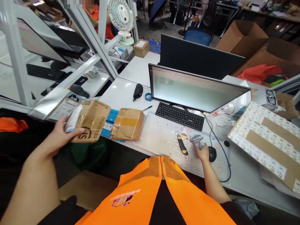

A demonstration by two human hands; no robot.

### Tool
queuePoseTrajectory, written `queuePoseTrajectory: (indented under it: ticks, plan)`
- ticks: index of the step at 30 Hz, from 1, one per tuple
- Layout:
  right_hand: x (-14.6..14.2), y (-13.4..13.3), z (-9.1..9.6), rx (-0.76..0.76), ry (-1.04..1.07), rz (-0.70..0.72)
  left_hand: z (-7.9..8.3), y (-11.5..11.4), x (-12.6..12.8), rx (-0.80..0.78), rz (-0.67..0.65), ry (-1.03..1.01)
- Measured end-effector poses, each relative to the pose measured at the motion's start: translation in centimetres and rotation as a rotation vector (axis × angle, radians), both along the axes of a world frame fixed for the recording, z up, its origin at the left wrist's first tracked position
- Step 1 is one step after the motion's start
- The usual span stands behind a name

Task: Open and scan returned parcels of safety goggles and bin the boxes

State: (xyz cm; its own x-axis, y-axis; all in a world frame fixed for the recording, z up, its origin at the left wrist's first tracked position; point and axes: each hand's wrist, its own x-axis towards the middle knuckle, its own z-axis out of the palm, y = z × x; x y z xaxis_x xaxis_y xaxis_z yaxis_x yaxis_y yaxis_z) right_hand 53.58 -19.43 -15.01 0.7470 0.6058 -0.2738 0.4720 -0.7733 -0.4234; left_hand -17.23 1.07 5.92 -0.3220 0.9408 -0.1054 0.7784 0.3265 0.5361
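Observation:
My left hand [61, 133] is closed on a brown taped cardboard parcel [92, 122] with a white label, held over the desk's left edge. A second brown parcel [127, 123] lies on the white desk [145, 137] just to its right, over a blue envelope [109, 120]. My right hand [202, 152] rests on the desk with fingers curled round a grey barcode scanner [196, 139], beside a black mouse [212, 153]. A yellow and black utility knife [182, 145] lies to the left of that hand. I wear an orange mesh vest.
A monitor [194, 89] and black keyboard [180, 116] stand mid-desk. A flat cardboard sheet [269, 142] covered in labels lies at the right. A glasses case [138, 91], tape roll [147, 97] and pen lie behind the parcels. Metal frame struts [93, 37] and a fan [121, 17] stand at the left.

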Motion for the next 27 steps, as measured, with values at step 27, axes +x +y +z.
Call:
queuePoseTrajectory:
  ticks: [27]
  plan:
    - [-7.1,0.3,21.8,-0.055,0.189,0.772,-19.9,-9.9,28.5,-0.046,-1.026,-0.092]
